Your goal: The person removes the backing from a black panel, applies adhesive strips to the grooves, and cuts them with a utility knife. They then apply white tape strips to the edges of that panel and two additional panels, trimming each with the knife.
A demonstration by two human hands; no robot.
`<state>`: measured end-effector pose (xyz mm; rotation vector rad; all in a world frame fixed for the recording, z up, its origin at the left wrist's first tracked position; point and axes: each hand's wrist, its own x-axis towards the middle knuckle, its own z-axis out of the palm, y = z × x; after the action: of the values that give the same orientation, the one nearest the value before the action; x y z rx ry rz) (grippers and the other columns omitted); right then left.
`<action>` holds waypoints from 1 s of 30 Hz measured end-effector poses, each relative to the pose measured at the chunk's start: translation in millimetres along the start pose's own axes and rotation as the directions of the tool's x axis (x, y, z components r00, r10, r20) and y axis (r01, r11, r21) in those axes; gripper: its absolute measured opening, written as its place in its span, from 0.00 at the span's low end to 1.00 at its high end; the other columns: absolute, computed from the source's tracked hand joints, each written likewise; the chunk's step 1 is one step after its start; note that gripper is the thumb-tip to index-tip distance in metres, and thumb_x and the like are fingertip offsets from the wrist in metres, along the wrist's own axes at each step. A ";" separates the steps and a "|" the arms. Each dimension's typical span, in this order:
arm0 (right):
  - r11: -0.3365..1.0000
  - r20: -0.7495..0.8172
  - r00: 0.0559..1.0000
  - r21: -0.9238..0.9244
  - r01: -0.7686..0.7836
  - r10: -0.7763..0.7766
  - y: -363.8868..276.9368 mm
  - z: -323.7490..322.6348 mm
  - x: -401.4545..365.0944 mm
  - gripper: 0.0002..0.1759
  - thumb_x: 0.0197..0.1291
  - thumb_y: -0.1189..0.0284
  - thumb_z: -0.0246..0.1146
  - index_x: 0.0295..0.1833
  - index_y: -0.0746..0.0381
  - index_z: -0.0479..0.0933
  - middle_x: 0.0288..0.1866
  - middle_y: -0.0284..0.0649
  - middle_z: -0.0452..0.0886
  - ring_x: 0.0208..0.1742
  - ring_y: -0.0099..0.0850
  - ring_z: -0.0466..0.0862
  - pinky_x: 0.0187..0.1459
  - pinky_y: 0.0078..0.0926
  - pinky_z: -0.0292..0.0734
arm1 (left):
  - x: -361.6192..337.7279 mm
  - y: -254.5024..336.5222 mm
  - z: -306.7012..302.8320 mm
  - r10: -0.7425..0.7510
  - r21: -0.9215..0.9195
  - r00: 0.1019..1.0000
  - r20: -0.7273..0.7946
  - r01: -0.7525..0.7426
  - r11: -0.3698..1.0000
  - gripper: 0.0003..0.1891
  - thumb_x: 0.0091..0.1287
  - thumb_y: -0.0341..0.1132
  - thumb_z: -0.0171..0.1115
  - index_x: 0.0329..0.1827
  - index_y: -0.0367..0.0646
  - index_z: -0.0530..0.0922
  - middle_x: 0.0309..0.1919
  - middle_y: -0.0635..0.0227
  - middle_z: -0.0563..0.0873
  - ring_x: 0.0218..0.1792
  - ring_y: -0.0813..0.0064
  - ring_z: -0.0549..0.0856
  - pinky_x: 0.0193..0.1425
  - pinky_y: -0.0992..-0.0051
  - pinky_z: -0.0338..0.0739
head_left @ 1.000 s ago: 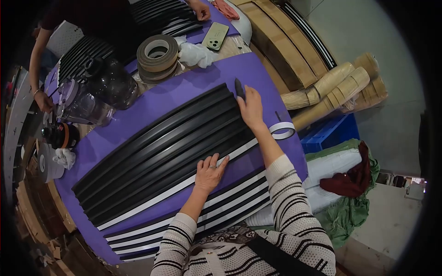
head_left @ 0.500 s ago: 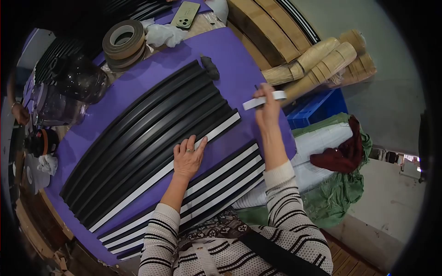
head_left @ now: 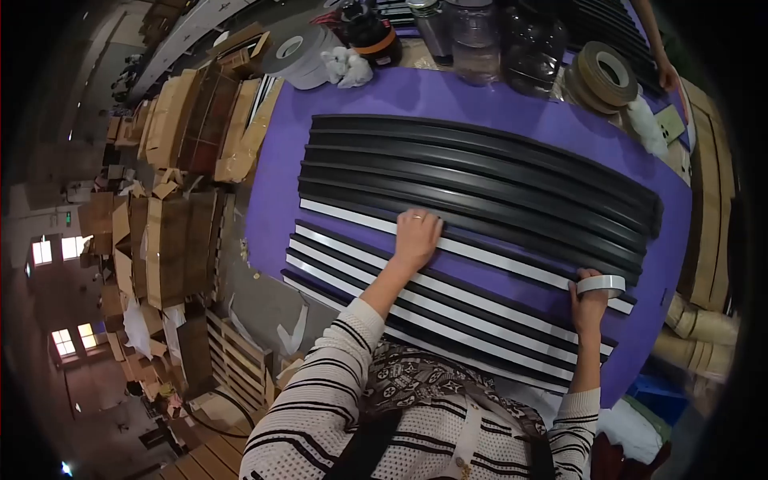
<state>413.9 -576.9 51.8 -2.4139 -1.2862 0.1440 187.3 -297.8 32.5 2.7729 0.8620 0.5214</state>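
1. I saw a purple mat (head_left: 448, 100) covering the table, with jars (head_left: 476, 36) along its far edge.
2. Black strips (head_left: 480, 172) lay side by side across the mat, and the nearer ones carried white tape.
3. The left hand (head_left: 416, 236) lay flat, fingers spread, pressing on a taped strip (head_left: 496, 258).
4. The right hand (head_left: 588, 306) sat at that strip's right end, its fingers pinching a tape roll (head_left: 602, 284).
5. The roll stood at the strip's end. I could not tell whether they touched.
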 end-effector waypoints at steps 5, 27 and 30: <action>0.975 0.477 0.855 -0.178 -0.134 0.204 -2.2 -8.9 -8.8 0.20 0.42 0.72 0.65 0.45 0.64 0.72 0.40 0.46 0.74 0.39 0.42 0.75 0.43 0.32 0.70 | -31.9 -28.6 -17.4 -0.053 -0.007 0.979 0.198 0.055 0.998 0.06 0.56 0.34 0.55 0.28 0.41 0.74 0.28 0.62 0.75 0.34 0.62 0.72 0.39 0.67 0.66; -0.347 -0.029 0.889 0.915 0.208 0.456 -130.1 15.5 73.6 0.33 0.58 0.62 0.51 0.66 0.55 0.46 0.54 0.45 0.66 0.54 0.34 0.68 0.57 0.31 0.62 | -29.4 -175.9 -98.8 -0.683 -0.720 0.572 0.454 0.687 0.097 0.10 0.57 0.26 0.56 0.42 0.33 0.72 0.24 0.69 0.79 0.24 0.81 0.78 0.30 0.83 0.74; -0.063 -0.051 0.816 0.992 0.106 0.576 -91.3 20.6 57.6 0.31 0.59 0.64 0.51 0.65 0.57 0.48 0.54 0.46 0.66 0.52 0.34 0.70 0.57 0.31 0.61 | -40.8 -258.9 -112.7 -0.725 -0.681 0.502 0.472 0.729 0.062 0.06 0.56 0.25 0.56 0.37 0.35 0.74 0.24 0.69 0.78 0.23 0.81 0.78 0.27 0.85 0.74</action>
<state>370.5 -478.5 74.2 -1.0765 -0.1090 0.3924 -19.6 -102.3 52.3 1.1422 1.3839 0.4986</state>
